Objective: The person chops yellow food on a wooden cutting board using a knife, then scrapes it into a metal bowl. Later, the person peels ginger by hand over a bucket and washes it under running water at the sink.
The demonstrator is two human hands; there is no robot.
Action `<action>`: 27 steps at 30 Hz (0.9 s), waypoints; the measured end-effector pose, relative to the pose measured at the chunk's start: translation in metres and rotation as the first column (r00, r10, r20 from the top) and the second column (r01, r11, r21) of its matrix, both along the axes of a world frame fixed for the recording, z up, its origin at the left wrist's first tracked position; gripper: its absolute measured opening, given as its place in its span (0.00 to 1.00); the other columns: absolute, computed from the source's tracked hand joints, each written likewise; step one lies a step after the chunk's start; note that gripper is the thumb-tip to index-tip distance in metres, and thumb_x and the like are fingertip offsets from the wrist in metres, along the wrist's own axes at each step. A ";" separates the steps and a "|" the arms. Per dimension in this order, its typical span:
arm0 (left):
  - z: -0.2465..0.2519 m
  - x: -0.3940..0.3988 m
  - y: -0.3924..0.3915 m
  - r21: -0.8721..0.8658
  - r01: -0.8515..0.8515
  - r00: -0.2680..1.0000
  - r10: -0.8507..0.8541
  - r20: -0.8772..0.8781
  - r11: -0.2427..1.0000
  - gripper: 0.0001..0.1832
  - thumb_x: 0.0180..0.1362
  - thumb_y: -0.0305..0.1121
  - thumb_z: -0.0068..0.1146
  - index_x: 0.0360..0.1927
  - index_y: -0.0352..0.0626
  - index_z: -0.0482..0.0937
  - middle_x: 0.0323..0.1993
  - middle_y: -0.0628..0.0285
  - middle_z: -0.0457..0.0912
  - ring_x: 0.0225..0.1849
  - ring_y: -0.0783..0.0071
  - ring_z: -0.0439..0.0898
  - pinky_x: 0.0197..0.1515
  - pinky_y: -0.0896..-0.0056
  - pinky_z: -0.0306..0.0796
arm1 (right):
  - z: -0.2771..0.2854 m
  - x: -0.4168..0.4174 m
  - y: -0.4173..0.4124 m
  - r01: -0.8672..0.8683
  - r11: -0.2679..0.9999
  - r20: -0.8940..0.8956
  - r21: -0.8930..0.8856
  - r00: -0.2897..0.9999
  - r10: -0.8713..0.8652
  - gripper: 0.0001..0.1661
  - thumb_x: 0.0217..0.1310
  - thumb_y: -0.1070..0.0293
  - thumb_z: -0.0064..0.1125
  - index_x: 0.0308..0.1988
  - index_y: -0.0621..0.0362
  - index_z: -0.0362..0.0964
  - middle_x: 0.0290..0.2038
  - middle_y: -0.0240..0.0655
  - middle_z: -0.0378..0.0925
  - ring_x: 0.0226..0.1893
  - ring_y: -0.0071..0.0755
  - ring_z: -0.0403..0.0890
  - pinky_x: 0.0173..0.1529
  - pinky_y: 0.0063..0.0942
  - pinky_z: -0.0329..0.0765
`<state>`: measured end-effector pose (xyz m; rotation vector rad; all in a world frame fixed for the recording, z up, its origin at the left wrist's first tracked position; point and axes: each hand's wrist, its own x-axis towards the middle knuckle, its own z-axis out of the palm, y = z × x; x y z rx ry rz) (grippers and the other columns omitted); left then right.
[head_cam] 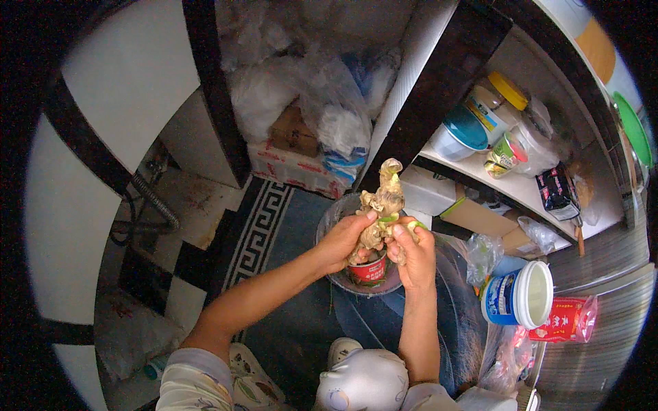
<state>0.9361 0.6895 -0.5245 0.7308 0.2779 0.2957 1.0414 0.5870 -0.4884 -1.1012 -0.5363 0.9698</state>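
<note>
Both my hands grip one large knobbly ginger root [389, 199] in front of me. My left hand [343, 239] holds its lower left part, thumb on top. My right hand [417, 253] pinches a knob on the right side, close to a green sprout [415, 225]. The root's top end points away from me, with a small greenish tip. Under the hands stands a round waste bin [336, 280] with a red printed paper cup [368, 272] and some green scraps inside. My fingers hide part of the ginger and of the bin.
At right, a shelf holds a blue-lidded tub [464, 131], a yellow-lidded jar [501, 100] and a snack cup [506, 154]. Below it are a white-rimmed bucket [534, 295] and a red packet [563, 319]. Plastic bags [298, 77] fill the far end. A patterned mat [293, 231] covers the floor.
</note>
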 end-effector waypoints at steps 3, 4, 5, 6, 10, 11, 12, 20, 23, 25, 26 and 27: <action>-0.004 0.001 0.005 -0.101 0.072 0.997 -0.073 -0.005 0.992 0.20 0.62 0.47 0.34 0.37 0.42 0.72 0.20 0.62 0.74 0.10 0.83 0.62 0.11 0.84 0.56 | -0.001 0.004 -0.003 -0.028 1.000 -0.034 -0.011 0.999 0.027 0.09 0.58 0.67 0.55 0.34 0.62 0.69 0.25 0.31 0.71 0.18 0.15 0.65 0.18 0.14 0.60; -0.007 0.000 0.007 -0.149 0.091 0.996 -0.092 -0.002 0.985 0.20 0.62 0.47 0.33 0.37 0.42 0.72 0.20 0.62 0.74 0.10 0.83 0.62 0.11 0.84 0.55 | -0.003 0.005 -0.002 -0.028 0.999 -0.012 -0.028 1.000 0.028 0.10 0.59 0.66 0.54 0.34 0.62 0.69 0.25 0.31 0.71 0.18 0.15 0.66 0.18 0.14 0.60; -0.010 -0.001 0.009 -0.196 0.109 0.994 -0.110 0.002 0.975 0.20 0.62 0.47 0.33 0.37 0.42 0.72 0.20 0.61 0.75 0.10 0.83 0.62 0.11 0.84 0.55 | -0.004 0.007 -0.002 -0.029 0.999 0.009 -0.046 1.000 0.029 0.10 0.59 0.65 0.54 0.34 0.62 0.69 0.25 0.31 0.71 0.18 0.16 0.66 0.18 0.14 0.59; -0.012 -0.001 0.009 -0.220 0.130 0.991 -0.129 0.021 0.967 0.20 0.62 0.47 0.33 0.37 0.42 0.72 0.21 0.60 0.74 0.10 0.83 0.62 0.11 0.84 0.56 | -0.005 0.009 -0.004 -0.051 0.997 0.012 -0.051 0.999 0.052 0.11 0.60 0.64 0.52 0.34 0.61 0.69 0.25 0.31 0.72 0.18 0.17 0.66 0.18 0.14 0.59; -0.023 -0.004 0.014 -0.231 0.302 0.950 -0.271 0.154 0.925 0.20 0.61 0.48 0.35 0.38 0.42 0.72 0.22 0.60 0.75 0.11 0.83 0.64 0.12 0.83 0.58 | -0.008 0.016 -0.006 -0.115 0.992 -0.140 0.044 0.983 0.120 0.11 0.61 0.63 0.50 0.32 0.60 0.69 0.25 0.32 0.71 0.16 0.17 0.65 0.17 0.15 0.59; -0.028 -0.005 0.018 -0.217 0.336 0.936 -0.298 0.189 0.916 0.19 0.61 0.47 0.37 0.39 0.42 0.72 0.23 0.60 0.75 0.13 0.82 0.66 0.13 0.83 0.60 | -0.009 0.020 -0.007 -0.095 0.991 -0.200 0.092 0.973 0.112 0.11 0.61 0.62 0.49 0.32 0.60 0.68 0.25 0.32 0.71 0.16 0.17 0.65 0.17 0.15 0.59; -0.027 -0.005 0.021 -0.203 0.372 0.918 -0.326 0.225 0.906 0.19 0.61 0.46 0.38 0.40 0.42 0.72 0.24 0.60 0.76 0.15 0.82 0.68 0.14 0.83 0.61 | -0.009 0.024 -0.008 -0.070 0.988 -0.259 0.136 0.960 0.103 0.12 0.61 0.62 0.49 0.31 0.60 0.68 0.24 0.32 0.72 0.16 0.17 0.64 0.17 0.15 0.58; -0.014 -0.004 0.021 0.342 -0.058 0.988 0.102 -0.113 0.938 0.31 0.47 0.29 0.62 0.55 0.41 0.64 0.48 0.64 0.74 0.50 0.76 0.71 0.54 0.72 0.64 | -0.005 0.027 -0.012 0.211 0.943 0.360 -0.259 0.927 -0.109 0.14 0.56 0.59 0.58 0.25 0.56 0.71 0.18 0.23 0.70 0.15 0.11 0.63 0.16 0.13 0.55; -0.020 -0.002 0.023 0.529 -0.096 0.992 0.126 -0.020 0.843 0.30 0.47 0.29 0.63 0.54 0.40 0.66 0.47 0.64 0.74 0.48 0.76 0.72 0.53 0.73 0.65 | -0.009 0.038 -0.018 0.186 0.953 0.408 -0.239 0.910 -0.075 0.14 0.56 0.59 0.59 0.24 0.56 0.71 0.18 0.23 0.70 0.15 0.11 0.63 0.16 0.13 0.54; -0.010 -0.002 0.022 0.531 -0.059 0.993 0.102 -0.052 0.845 0.29 0.46 0.30 0.65 0.53 0.40 0.67 0.46 0.65 0.75 0.47 0.77 0.72 0.52 0.74 0.65 | -0.013 0.047 -0.023 0.146 0.957 0.429 -0.252 0.903 -0.025 0.13 0.56 0.60 0.58 0.24 0.57 0.71 0.18 0.24 0.70 0.16 0.11 0.64 0.19 0.14 0.56; -0.007 -0.002 0.021 0.531 -0.041 0.994 0.091 -0.068 0.846 0.29 0.45 0.30 0.65 0.53 0.40 0.68 0.45 0.65 0.75 0.46 0.78 0.73 0.51 0.74 0.66 | -0.013 0.051 -0.026 0.142 0.949 0.440 -0.280 0.898 -0.005 0.13 0.57 0.62 0.57 0.24 0.58 0.71 0.19 0.26 0.71 0.18 0.13 0.66 0.22 0.14 0.59; -0.007 -0.002 0.021 0.535 -0.035 0.993 0.092 -0.080 0.844 0.27 0.45 0.30 0.66 0.50 0.39 0.70 0.43 0.65 0.76 0.44 0.79 0.73 0.49 0.75 0.66 | -0.012 0.052 -0.027 0.138 0.942 0.450 -0.307 0.893 0.016 0.12 0.58 0.63 0.56 0.24 0.59 0.70 0.20 0.27 0.72 0.20 0.14 0.68 0.25 0.14 0.63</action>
